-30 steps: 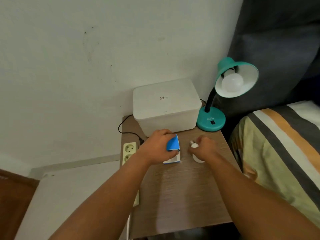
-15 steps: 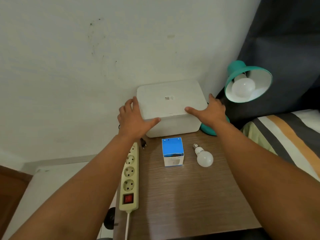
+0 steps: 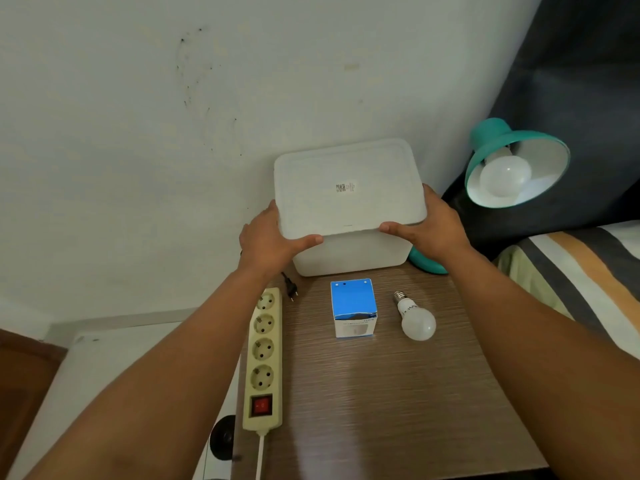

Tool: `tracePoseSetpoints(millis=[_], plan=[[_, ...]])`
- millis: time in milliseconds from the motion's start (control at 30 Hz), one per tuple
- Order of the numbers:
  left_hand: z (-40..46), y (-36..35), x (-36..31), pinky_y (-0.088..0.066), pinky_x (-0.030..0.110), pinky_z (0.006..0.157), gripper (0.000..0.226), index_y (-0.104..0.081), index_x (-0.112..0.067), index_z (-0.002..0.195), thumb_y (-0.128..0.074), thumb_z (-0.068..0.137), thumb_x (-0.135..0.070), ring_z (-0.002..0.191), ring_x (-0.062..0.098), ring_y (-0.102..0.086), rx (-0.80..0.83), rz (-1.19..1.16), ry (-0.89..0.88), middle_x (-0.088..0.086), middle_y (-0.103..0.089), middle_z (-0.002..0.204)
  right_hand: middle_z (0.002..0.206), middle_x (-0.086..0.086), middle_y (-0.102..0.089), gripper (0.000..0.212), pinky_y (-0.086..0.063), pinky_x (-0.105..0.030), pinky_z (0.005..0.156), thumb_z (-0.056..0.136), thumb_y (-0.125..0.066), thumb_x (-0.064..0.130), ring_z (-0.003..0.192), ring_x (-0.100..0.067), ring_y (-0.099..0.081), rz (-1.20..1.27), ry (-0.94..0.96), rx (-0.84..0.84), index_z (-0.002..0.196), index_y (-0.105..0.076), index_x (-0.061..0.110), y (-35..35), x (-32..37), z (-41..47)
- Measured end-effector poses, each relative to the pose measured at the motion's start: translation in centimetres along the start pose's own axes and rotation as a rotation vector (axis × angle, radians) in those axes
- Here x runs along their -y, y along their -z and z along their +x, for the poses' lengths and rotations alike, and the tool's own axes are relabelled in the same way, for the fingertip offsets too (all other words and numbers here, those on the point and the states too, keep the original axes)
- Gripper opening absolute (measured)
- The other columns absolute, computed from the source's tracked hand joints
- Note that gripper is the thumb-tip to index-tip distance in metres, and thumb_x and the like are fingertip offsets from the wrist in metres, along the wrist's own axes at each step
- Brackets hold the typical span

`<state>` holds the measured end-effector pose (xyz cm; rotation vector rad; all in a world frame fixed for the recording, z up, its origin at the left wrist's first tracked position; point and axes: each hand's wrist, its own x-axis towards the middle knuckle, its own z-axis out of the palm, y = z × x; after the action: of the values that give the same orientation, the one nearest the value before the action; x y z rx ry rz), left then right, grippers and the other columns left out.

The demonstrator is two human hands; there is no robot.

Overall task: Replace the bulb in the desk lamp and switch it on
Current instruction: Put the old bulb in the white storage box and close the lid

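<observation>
From my head camera, my left hand (image 3: 268, 237) and right hand (image 3: 431, 227) clasp the two near corners of the white box lid (image 3: 349, 188), thumbs along its front edge, at frame centre. The teal desk lamp (image 3: 512, 168) sits upper right, a bulb in its shade. Below centre on the wooden table (image 3: 398, 410) lie the spare bulb (image 3: 415, 320), a blue carton (image 3: 353, 306), and a power strip (image 3: 263, 355) at the left edge.

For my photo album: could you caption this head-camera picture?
Both hands grip a white box; spare bulb waits beside the teal lamp.
</observation>
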<state>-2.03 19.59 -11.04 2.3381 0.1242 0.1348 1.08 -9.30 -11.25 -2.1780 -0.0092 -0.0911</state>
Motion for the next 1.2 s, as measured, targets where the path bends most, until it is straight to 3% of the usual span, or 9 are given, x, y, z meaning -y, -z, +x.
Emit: tracePoseSetpoints(millis=[133, 300, 433, 733, 900, 1067, 1200], plan=[[-0.7, 1.0, -0.4, -0.045, 0.049, 0.101, 0.091, -0.048, -0.038, 0.130, -0.072, 0.054, -0.080, 0.117, 0.013, -0.058, -0.043, 0.028, -0.040, -0.018, -0.063, 0.123, 0.119, 0.010, -0.060, 0.085, -0.043, -0.027, 0.088, 0.061, -0.086, 0.054, 0.108, -0.009, -0.051, -0.002, 0.062, -0.035, 0.131, -0.049, 0.025, 0.5, 1.4, -0.9], [-4.2, 2.6, -0.8, -0.048, 0.042, 0.095, 0.089, -0.047, -0.035, 0.134, -0.078, 0.059, -0.072, 0.114, 0.011, -0.056, -0.080, 0.020, -0.077, -0.013, -0.062, 0.123, 0.114, 0.011, -0.060, 0.085, -0.045, -0.027, 0.084, 0.060, -0.088, 0.050, 0.105, -0.008, -0.053, 0.024, 0.099, -0.066, 0.130, -0.051, 0.023, 0.5, 2.5, -4.1], [-8.6, 4.0, -0.4, -0.048, 0.038, 0.089, 0.086, -0.048, -0.034, 0.132, -0.079, 0.060, -0.068, 0.111, 0.013, -0.055, -0.115, 0.081, -0.097, -0.011, -0.063, 0.119, 0.119, 0.011, -0.065, 0.091, -0.053, -0.043, 0.093, 0.052, -0.082, 0.067, 0.112, -0.012, -0.059, 0.051, 0.130, -0.070, 0.130, -0.051, 0.032, 0.1, 2.5, -8.4], [-19.1, 5.0, -0.7, -0.054, 0.039, 0.082, 0.092, -0.043, -0.037, 0.137, -0.078, 0.058, -0.070, 0.107, 0.011, -0.057, -0.115, 0.084, -0.132, -0.011, -0.063, 0.118, 0.122, 0.015, -0.061, 0.084, -0.053, -0.041, 0.093, 0.059, -0.083, 0.063, 0.114, -0.007, -0.056, 0.013, 0.183, -0.081, 0.133, -0.047, 0.042, 2.0, 2.0, -19.0], [-25.0, 1.9, 0.6, -0.056, 0.041, 0.088, 0.096, -0.041, -0.043, 0.138, -0.076, 0.056, -0.078, 0.113, 0.009, -0.056, -0.021, 0.012, -0.083, -0.016, -0.059, 0.124, 0.127, 0.000, -0.052, 0.097, -0.047, -0.049, 0.096, 0.056, -0.072, 0.076, 0.121, -0.024, -0.045, -0.175, -0.002, -0.057, 0.140, -0.034, 0.046, 2.6, -1.8, -25.9], [-30.2, -2.0, 2.4, -0.056, 0.035, 0.093, 0.091, -0.040, -0.045, 0.136, -0.081, 0.058, -0.070, 0.116, 0.002, -0.055, 0.064, -0.058, 0.002, -0.021, -0.058, 0.128, 0.124, -0.008, -0.055, 0.104, -0.043, -0.044, 0.100, 0.044, -0.066, 0.086, 0.118, -0.028, -0.048, -0.196, -0.125, -0.020, 0.130, -0.056, 0.028, 2.5, -5.6, -30.4], [-32.0, -4.4, 3.6, -0.053, 0.031, 0.093, 0.085, -0.043, -0.043, 0.131, -0.079, 0.059, -0.070, 0.116, 0.003, -0.054, 0.130, -0.056, 0.067, -0.022, -0.056, 0.125, 0.137, -0.009, -0.049, 0.105, -0.034, -0.040, 0.109, 0.046, -0.069, 0.084, 0.128, -0.029, -0.041, -0.225, -0.153, 0.041, 0.135, -0.054, 0.029, 2.2, -7.7, -32.3]])
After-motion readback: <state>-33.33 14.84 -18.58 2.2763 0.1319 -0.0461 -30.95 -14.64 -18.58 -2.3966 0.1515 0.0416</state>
